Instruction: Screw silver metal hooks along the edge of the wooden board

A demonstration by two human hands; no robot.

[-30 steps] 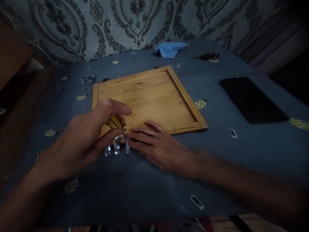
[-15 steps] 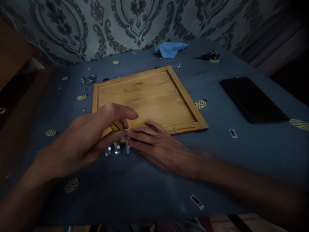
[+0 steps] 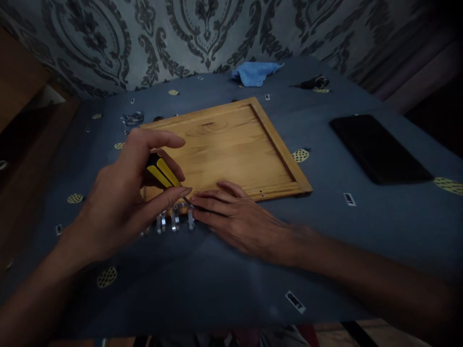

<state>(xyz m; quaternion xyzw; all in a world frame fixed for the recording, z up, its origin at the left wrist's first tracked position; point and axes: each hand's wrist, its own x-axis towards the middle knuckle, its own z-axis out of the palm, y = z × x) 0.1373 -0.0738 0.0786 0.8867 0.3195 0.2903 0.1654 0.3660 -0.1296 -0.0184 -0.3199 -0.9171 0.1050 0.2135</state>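
Note:
My left hand (image 3: 121,193) is closed around a screwdriver (image 3: 162,171) with a yellow and black handle, its index finger lifted off. The screwdriver tilts, and its thin shaft runs down to the near edge of a wooden framed board (image 3: 224,144). Several shiny metal hooks (image 3: 175,219) line that edge and hang over it. My right hand (image 3: 242,219) lies along the edge, palm down, with thumb and index fingertips at the rightmost metal hook (image 3: 191,219), beside the shaft's tip. Any screw there is hidden by the fingertips.
Behind the board lie a blue cloth (image 3: 255,73) and a dark object (image 3: 313,83), unclear in shape. A black flat slab (image 3: 379,149) rests on the right. A small heap of metal pieces (image 3: 133,118) is at the back left. Blue patterned cloth (image 3: 231,289) covers the table.
My left hand has moved up and left and turned, bringing the screwdriver's handle and shaft into clearer view. The right hand and the board have stayed in place.

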